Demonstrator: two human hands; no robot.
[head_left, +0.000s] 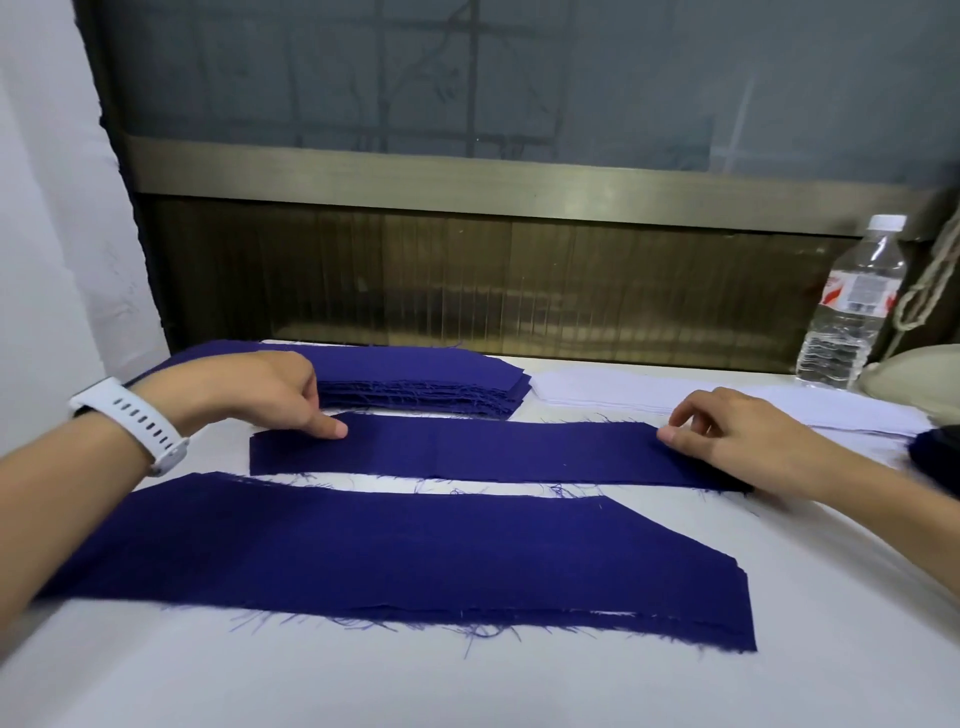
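Head camera: left hand presses flat-fingered, right hand pinches, opposite ends of the narrow navy cloth strip just beside the navy fabric stack; best tensioned evenly, kept flat.

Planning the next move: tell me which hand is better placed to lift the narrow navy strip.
Right, probably. The right hand pinches the narrow navy strip at its right corner, ready to lift; the left hand only presses a fingertip on the left end.
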